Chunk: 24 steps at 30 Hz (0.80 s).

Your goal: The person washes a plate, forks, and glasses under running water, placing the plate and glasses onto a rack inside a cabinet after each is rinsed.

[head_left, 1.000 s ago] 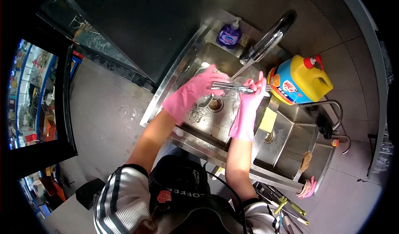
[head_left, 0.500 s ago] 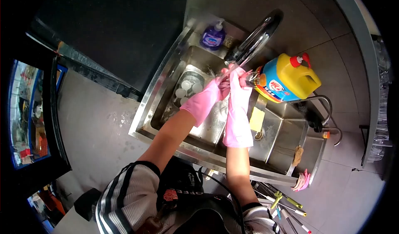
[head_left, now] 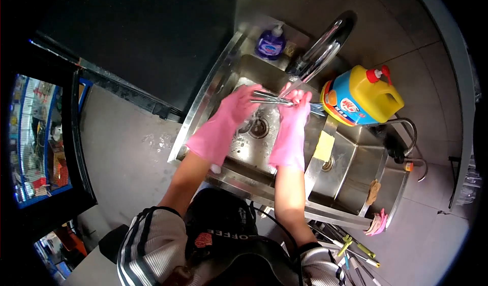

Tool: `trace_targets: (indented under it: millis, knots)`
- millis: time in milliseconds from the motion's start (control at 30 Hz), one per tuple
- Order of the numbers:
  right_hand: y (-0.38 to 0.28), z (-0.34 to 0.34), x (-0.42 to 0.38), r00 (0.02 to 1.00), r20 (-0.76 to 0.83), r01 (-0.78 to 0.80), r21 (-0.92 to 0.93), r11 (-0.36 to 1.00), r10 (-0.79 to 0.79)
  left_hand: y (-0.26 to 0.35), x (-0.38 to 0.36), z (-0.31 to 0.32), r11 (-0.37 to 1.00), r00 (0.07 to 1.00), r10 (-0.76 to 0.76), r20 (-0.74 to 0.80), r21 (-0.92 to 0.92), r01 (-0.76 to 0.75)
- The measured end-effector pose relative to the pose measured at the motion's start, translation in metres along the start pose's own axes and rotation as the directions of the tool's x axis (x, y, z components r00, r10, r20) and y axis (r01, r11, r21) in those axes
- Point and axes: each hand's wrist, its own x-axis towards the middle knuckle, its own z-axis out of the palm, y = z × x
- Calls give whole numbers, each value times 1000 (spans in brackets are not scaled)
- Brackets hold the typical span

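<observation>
Both my hands wear pink rubber gloves over the left sink basin (head_left: 262, 151). Between them lies a bundle of slim, shiny metal utensils (head_left: 272, 98), roughly level. My right hand (head_left: 296, 107) is closed around its right part, and the ends stick out past it toward the yellow jug. My left hand (head_left: 239, 102) has its fingers closed at the bundle's left end. Above my right hand hangs the chrome faucet (head_left: 323, 49), with water running down onto the glove. A drain (head_left: 259, 128) shows in the basin between my forearms.
A yellow pump jug (head_left: 366, 95) stands right of the faucet, a purple soap bottle (head_left: 271, 43) behind the basin. On the divider lies a yellow sponge (head_left: 324, 146). The second basin (head_left: 351, 161) is to the right. Pink gloves (head_left: 377, 222) hang at the front corner.
My left hand has moved left from beside my right hand, and the utensils now show between them. The white round things seen in the basin earlier are now hidden behind my left glove.
</observation>
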Motion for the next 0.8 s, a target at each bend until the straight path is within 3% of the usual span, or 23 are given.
trace_targets:
  millis: [33, 67, 133, 233, 267, 333, 400, 433, 467, 533, 600, 667, 733, 800]
  knots:
    - [5, 3, 0, 985, -133, -101, 94, 990, 113, 1, -2, -4, 997, 983, 43, -181, 75, -30]
    - [18, 2, -1, 980, -173, -110, -68, 992, 97, 4, -7, -10, 992, 978, 72, -198, 115, -50]
    - [31, 25, -24, 922, -367, -125, 27, 992, 127, 10, -22, -21, 976, 965, 136, -223, 198, -92]
    - [26, 8, -16, 983, -142, -104, 73, 992, 114, 20, -48, -22, 964, 977, 150, -151, 241, -111]
    - [16, 3, -12, 982, -115, -135, 102, 986, 147, 24, -55, -21, 966, 982, 135, -130, 238, -101]
    - [-8, 10, -31, 992, -114, -48, 47, 998, 53, 30, -74, -11, 943, 988, 109, -112, 326, -67]
    - [-25, 0, -48, 937, 298, 240, -174, 955, -181, 32, -92, -7, 920, 993, 93, -75, 389, -57]
    - [-33, -2, -62, 873, 402, 415, -310, 855, -277, 32, -101, -3, 903, 992, 93, -90, 428, -45]
    - [-44, -7, -66, 804, 526, 524, -410, 746, -276, 29, -108, -5, 906, 993, 84, -82, 421, -42]
    - [-67, 4, -105, 814, 498, 539, -457, 708, -299, 27, -115, -9, 909, 996, 79, -51, 414, -51]
    - [-89, 11, -120, 751, 446, 649, -365, 667, -487, 26, -122, -19, 912, 997, 80, -18, 405, -66]
    - [-118, -8, -108, 713, 576, 642, -309, 702, -399, 28, -133, -16, 924, 998, 69, 4, 377, -65]
    - [-135, -15, -121, 756, 477, 634, -362, 684, -448, 29, -144, -9, 930, 997, 55, -55, 365, -31]
    - [-147, 0, -150, 679, 459, 717, -247, 652, -572, 34, -167, 6, 885, 996, 85, 36, 456, -92]
